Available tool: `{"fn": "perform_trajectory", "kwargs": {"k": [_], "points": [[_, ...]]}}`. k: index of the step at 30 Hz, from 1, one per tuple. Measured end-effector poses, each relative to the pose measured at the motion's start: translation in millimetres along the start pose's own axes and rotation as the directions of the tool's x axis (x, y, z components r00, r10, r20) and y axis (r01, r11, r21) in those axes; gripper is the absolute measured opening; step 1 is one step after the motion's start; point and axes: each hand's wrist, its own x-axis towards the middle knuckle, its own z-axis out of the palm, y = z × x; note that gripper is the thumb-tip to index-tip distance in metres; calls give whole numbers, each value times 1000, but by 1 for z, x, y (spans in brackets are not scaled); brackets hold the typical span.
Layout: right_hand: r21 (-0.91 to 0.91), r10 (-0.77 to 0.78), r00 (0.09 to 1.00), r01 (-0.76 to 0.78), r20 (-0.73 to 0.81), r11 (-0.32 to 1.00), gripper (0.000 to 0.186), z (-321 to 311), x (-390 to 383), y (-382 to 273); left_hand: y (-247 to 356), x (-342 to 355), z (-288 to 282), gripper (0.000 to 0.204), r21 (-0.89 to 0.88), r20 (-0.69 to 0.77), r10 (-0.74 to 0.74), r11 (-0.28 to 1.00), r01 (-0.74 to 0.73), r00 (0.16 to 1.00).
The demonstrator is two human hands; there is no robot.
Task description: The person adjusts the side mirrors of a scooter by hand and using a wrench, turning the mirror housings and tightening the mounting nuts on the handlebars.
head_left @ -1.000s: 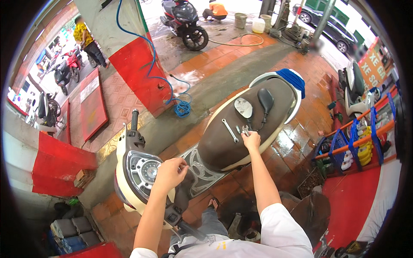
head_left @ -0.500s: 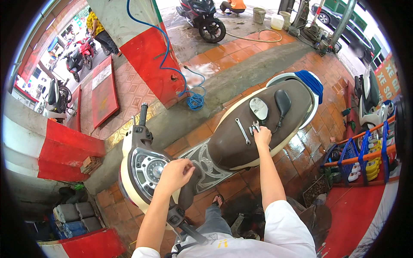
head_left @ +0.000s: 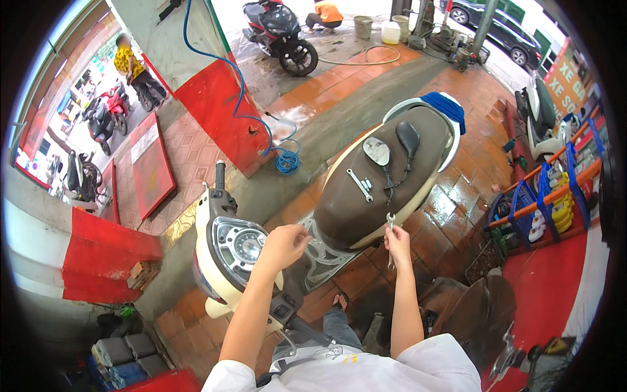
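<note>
Leaving the brown seat [head_left: 341, 214], the right hand [head_left: 397, 244] gripped a wrench [head_left: 390, 223] near its edge, so this tool was picked up. The left hand [head_left: 285, 247] curled loosely; whether holding something, I could not tell.

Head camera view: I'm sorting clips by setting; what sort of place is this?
Probably a motorbike repair shop: two loose, dark-stemmed mirrors lie on a long brown scooter seat, and the person's right hand holds a silver metal wrench.
</note>
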Motion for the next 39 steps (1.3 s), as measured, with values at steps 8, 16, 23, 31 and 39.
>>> {"fn": "perform_trajectory", "kwargs": {"k": [8,16,23,31,39], "points": [[14,11,995,-12,96,1000,28,21,-158,-40,28,-27,-21,20,-304,-38,135,942,-140,990],[551,-213,976,155,42,820,28,104,-312,-74,9,-143,-66,24,-591,-72,203,780,-206,977],[660,-135,989,63,59,748,28,200,-381,-55,-5,-245,-99,26,-559,186,396,795,-234,899],[611,-278,958,261,-70,747,26,239,-413,-56,-21,-281,-76,27,-578,396,316,816,-33,862],[221,-371,926,348,73,911,27,167,-445,19,8,-293,15,16,-696,413,325,716,64,851]]}}
